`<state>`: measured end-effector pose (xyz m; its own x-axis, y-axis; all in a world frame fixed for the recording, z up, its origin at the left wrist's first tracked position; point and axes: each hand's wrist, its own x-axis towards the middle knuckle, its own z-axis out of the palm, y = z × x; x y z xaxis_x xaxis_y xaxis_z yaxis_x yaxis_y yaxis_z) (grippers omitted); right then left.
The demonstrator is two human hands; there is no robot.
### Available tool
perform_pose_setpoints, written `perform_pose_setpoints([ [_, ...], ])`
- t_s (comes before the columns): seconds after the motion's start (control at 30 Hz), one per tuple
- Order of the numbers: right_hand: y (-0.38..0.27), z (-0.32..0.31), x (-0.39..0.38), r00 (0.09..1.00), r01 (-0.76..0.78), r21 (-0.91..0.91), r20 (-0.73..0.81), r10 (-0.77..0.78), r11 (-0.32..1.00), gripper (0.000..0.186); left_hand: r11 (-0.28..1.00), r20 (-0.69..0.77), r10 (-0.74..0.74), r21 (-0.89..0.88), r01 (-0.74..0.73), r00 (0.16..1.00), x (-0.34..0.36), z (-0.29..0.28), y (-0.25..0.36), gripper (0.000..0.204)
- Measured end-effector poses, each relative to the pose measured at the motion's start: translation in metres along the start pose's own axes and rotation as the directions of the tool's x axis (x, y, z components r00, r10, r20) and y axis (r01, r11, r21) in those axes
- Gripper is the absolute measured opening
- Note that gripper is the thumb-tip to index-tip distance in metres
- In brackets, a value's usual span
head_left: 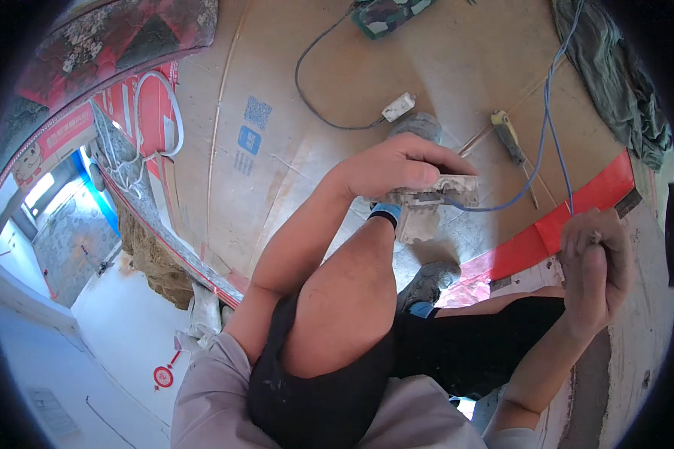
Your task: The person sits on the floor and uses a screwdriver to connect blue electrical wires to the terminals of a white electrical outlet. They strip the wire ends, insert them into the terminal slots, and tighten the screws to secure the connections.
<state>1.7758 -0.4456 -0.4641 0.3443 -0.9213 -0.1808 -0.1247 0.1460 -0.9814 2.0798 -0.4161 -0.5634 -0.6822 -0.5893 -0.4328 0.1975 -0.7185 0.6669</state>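
Observation:
Over my raised knee, my left hand (397, 166) is closed around a dusty, pale, box-shaped fitting (457, 188). A thin blue cable (494, 207) runs out of its right side, and my fingers cover part of its top. To the right, my right hand (597, 262) is closed with thumb and fingers pinched together. A strand of the same blue cable comes down to its fingers; the very end is hidden in the grip. Between the hands and farther off, a screwdriver (508, 137) with a yellow and black handle lies on the cardboard.
Brown cardboard (277, 82) covers the floor. A dark cord ends in a white connector (398, 107) beyond my left hand, near a camouflage-patterned object (389, 15). Dark green cloth (614, 75) lies far right, above a red strip (562, 224). White cord (176, 112) hangs at left.

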Motion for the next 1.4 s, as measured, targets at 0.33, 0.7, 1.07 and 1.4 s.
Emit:
perform_pose_setpoints([
  [0.33, -0.005, 0.01, -0.016, 0.999, -0.011, 0.184, -0.043, 0.019, 0.983, 0.018, 0.994, 0.116, 0.056, 0.084, -0.066, 0.992, 0.003, 0.001, 0.011, 0.067],
  [0.7, 0.01, 0.035, -0.02, 0.991, -0.126, 0.012, -0.032, 0.126, 0.992, 0.012, 0.858, -0.014, -0.195, 0.482, 0.178, 0.981, 0.007, -0.011, 0.016, 0.051],
  [1.07, 0.031, 0.046, -0.017, 0.987, -0.153, 0.095, -0.03, 0.156, 0.984, 0.012, 0.591, -0.297, -0.305, 0.686, 0.424, 0.905, 0.025, -0.024, -0.018, 0.032],
  [1.4, 0.038, 0.059, -0.019, 0.97, -0.224, 0.065, -0.085, 0.229, 0.972, 0.012, 0.546, -0.232, 0.38, 0.838, -0.015, 0.895, 0.029, 0.016, 0.009, 0.021],
])
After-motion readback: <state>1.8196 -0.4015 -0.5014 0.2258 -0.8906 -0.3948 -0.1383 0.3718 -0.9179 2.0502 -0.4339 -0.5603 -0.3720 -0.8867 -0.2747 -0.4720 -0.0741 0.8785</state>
